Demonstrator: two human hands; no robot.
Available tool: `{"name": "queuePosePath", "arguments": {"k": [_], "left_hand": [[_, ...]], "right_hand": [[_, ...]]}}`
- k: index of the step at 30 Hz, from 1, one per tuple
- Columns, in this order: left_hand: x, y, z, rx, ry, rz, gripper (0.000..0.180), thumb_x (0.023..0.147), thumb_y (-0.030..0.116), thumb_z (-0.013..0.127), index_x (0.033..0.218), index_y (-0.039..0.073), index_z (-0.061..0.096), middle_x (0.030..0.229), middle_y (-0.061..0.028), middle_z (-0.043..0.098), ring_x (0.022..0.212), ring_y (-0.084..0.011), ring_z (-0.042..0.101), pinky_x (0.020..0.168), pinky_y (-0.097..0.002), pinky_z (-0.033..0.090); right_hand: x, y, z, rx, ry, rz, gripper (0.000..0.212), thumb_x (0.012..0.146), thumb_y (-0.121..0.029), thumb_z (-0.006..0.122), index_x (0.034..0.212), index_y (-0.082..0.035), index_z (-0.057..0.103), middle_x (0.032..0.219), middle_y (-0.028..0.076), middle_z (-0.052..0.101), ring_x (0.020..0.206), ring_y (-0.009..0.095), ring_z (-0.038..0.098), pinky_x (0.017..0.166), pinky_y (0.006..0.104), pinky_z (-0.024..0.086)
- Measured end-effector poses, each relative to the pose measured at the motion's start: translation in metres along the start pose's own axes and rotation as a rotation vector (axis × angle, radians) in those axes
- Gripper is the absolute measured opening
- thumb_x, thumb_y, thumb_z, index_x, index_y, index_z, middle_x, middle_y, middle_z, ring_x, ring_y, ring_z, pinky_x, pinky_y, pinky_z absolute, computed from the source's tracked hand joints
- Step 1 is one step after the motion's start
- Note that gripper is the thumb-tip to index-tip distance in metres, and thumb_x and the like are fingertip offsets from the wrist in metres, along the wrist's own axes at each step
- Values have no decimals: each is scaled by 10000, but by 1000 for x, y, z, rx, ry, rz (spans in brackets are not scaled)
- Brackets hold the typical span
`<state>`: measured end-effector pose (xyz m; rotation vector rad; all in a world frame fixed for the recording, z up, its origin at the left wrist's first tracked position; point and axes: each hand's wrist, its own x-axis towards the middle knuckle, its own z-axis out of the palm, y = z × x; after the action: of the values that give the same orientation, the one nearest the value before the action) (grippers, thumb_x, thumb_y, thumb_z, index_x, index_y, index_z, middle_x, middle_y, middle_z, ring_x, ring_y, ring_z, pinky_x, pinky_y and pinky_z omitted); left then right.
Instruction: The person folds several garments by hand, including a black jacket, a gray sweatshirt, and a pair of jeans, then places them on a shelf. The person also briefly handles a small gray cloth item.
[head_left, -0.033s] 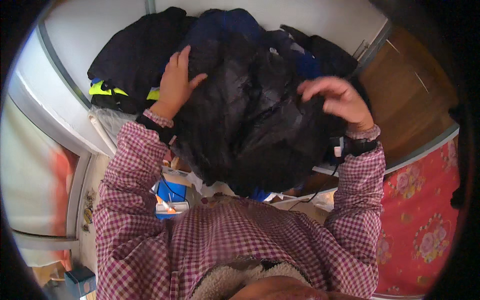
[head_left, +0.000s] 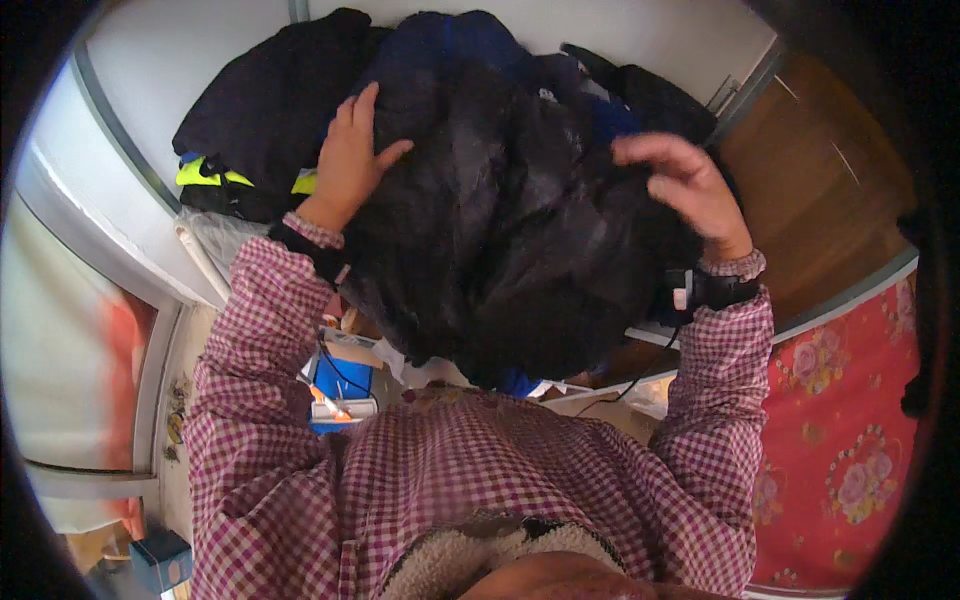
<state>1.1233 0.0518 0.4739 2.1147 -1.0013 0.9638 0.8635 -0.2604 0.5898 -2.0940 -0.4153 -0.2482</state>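
Note:
A large, rumpled piece of black, slightly glossy cloth [head_left: 500,240], which looks like a garment, lies bunched in front of me. My left hand [head_left: 350,160] rests along its left side, fingers stretched out and thumb apart, with nothing gripped. Over the right side, my right hand [head_left: 690,185] is open, its thumb and curved fingers apart and slightly blurred. Whether the right fingertips touch the cloth, I cannot tell. Dark blue cloth [head_left: 450,40] shows behind the black piece. Both my wrists wear black straps.
Dark clothes [head_left: 280,100] are heaped at the back left, with bright yellow cloth [head_left: 210,172] beneath. A brown wooden panel [head_left: 820,180] and a red flowered cloth [head_left: 840,440] are on the right. Below the pile at left sits a blue box [head_left: 342,378]; a white pipe [head_left: 203,262] stands nearby.
My right hand has shifted slightly right and its fingers have spread a little. The folds in the black cloth have changed slightly. My left hand has moved up a touch.

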Motion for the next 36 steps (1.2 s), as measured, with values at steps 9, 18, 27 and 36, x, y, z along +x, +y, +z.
{"name": "queuePosePath", "arguments": {"k": [9, 18, 27, 36], "left_hand": [[23, -29, -20, -245, -125, -59, 924, 724, 269, 836, 1452, 29, 319, 1254, -245, 567, 1165, -394, 556, 1011, -402, 435], [66, -1, -118, -344, -536, -22, 605, 815, 297, 739, 1308, 10, 536, 1158, -186, 642, 1015, -333, 642, 938, -349, 483], [171, 43, -94, 3, -37, 273, 408, 811, 211, 736, 1136, 5, 599, 1059, -221, 640, 1014, -372, 610, 875, -429, 481], [230, 50, 2, 57, 149, 474, 383, 815, 183, 661, 1143, 17, 552, 1068, -259, 614, 1027, -433, 572, 881, -477, 454]], "right_hand": [[-18, 61, -19, -620, 53, 591, 619, 786, -163, 746, 1324, 15, 500, 1321, 155, 552, 1196, 279, 535, 1062, 375, 384], [-49, -8, -69, -592, 236, 396, 344, 826, -111, 703, 1147, -4, 642, 987, 53, 701, 845, 178, 643, 819, 342, 523], [6, -21, -179, -1617, 821, -21, 429, 901, -167, 592, 1286, 9, 517, 1339, 191, 505, 1226, 322, 484, 984, 387, 411], [39, 32, -240, -1665, 804, -168, 342, 895, -302, 587, 1061, -8, 642, 993, 218, 626, 903, 373, 610, 810, 459, 485]]}}
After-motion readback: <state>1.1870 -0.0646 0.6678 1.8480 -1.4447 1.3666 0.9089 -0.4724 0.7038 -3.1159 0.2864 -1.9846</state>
